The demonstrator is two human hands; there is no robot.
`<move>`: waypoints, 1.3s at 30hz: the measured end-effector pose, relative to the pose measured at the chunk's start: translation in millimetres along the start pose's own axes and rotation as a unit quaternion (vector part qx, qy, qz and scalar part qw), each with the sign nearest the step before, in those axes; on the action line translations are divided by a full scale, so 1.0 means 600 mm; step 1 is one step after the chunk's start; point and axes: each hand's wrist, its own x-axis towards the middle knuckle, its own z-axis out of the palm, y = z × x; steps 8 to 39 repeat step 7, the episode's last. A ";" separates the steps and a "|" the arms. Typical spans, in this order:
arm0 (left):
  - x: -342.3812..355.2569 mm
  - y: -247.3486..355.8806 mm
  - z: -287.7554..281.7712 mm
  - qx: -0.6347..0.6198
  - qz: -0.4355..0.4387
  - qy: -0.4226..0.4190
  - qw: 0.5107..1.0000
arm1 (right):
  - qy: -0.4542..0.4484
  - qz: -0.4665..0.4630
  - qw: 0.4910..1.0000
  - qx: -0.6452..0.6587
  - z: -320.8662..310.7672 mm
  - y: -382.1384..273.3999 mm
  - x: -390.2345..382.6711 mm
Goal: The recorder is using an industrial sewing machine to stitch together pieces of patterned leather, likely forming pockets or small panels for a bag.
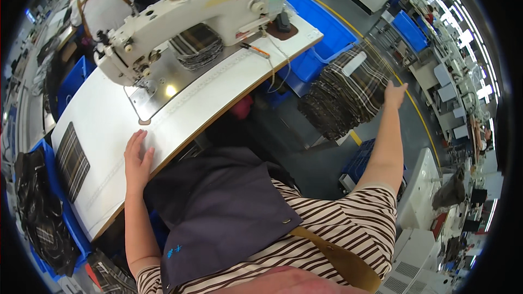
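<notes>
My left hand (138, 157) lies on the near edge of the white sewing table (188, 110), fingers stretched out and nothing in them. Ahead of it stands a white industrial sewing machine (190, 11) with its needle area above a metal plate. My right arm reaches far out to the right. There my right hand (394, 96) is at the outer edge of a tall stack of brown plaid fabric pieces (348, 90), thumb and a finger apart. Whether it touches the cloth I cannot tell. A pale strip (354, 63) lies on the stack.
A single plaid piece (72, 160) lies at the table's left; more plaid pieces (197, 46) sit under the machine arm. An orange-handled tool (255, 49) lies behind. Blue bins (321, 24) stand beyond and left, one holding dark cloth (41, 201). Another person (106, 2) works at far left.
</notes>
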 end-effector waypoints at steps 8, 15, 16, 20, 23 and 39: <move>-0.036 -0.138 -0.124 0.119 -0.046 0.116 0.985 | -0.053 -0.291 0.935 0.195 0.107 -0.169 -0.086; -0.036 -0.138 -0.124 0.119 -0.046 0.116 0.985 | -0.053 -0.291 0.935 0.195 0.107 -0.169 -0.086; -0.036 -0.138 -0.124 0.119 -0.046 0.116 0.985 | -0.053 -0.291 0.935 0.195 0.107 -0.169 -0.086; -0.036 -0.138 -0.124 0.119 -0.046 0.116 0.985 | -0.053 -0.291 0.935 0.195 0.107 -0.169 -0.086; -0.036 -0.138 -0.124 0.119 -0.046 0.116 0.985 | -0.053 -0.291 0.935 0.195 0.107 -0.169 -0.086; -0.036 -0.138 -0.124 0.119 -0.046 0.116 0.985 | -0.053 -0.291 0.935 0.195 0.107 -0.169 -0.086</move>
